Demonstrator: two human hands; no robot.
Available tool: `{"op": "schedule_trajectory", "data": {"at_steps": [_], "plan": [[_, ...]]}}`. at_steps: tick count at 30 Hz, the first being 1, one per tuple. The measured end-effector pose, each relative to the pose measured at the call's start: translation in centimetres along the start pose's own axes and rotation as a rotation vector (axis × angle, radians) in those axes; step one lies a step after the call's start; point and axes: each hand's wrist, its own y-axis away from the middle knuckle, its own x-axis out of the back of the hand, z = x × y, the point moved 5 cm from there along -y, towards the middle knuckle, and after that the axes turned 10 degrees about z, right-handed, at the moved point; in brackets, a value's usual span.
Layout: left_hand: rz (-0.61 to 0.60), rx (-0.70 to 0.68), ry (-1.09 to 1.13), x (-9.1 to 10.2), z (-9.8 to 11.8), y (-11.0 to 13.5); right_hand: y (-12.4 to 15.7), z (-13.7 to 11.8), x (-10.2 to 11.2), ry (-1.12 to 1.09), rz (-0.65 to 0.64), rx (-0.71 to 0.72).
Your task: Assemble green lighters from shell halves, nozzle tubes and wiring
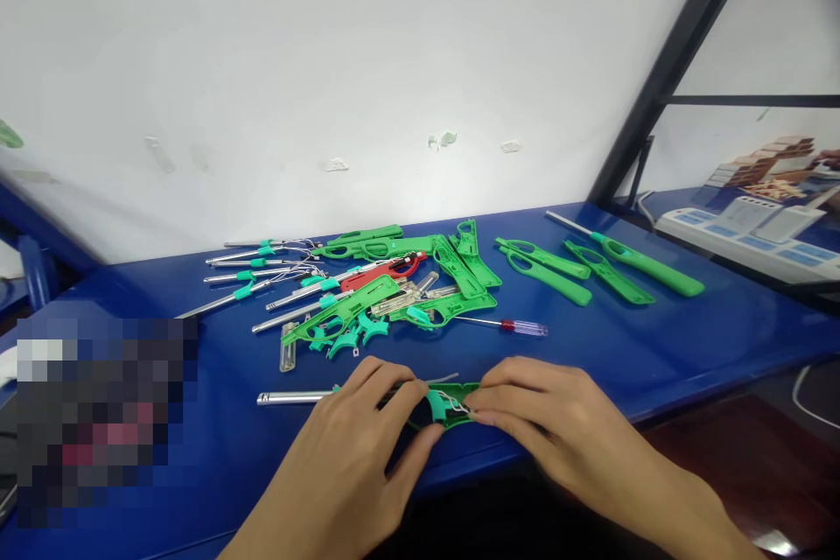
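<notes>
Near the front edge of the bench (610,350), the green case (463,388) lies left to right, its left part held in the half-curled left hand (358,437) and its right end pinched in the right hand (557,407), close to the white wires (452,402). Whether the wires are pinched too cannot be told. Green parts (364,301) and a screwdriver (523,328) are spread behind.

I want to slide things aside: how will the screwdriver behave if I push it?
The screwdriver may roll, since its handle looks roughly round. Its straight metal shaft should stay stiff. Pushed left, it would probably nudge the green shell beside the shaft's far end.
</notes>
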Motion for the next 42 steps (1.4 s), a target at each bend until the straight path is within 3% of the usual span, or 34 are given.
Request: {"op": "schedule_trajectory", "data": {"at_steps": [13,22,34,42], "plan": [[0.009,0.003,-0.003,-0.38,-0.29,-0.01,0.00,0.00,-0.05,0.041,0.035,0.017],[0.018,0.003,0.004,-0.34,-0.24,0.10,0.05,-0.14,0.18,-0.008,0.101,0.133],[0.031,0.014,0.019,-0.42,-0.23,0.20,-0.26,-0.29,0.50,-0.130,0.132,0.055],[0.040,0.005,0.034,-0.31,-0.16,0.15,-0.04,-0.22,0.87,-0.113,0.139,0.088]]}}
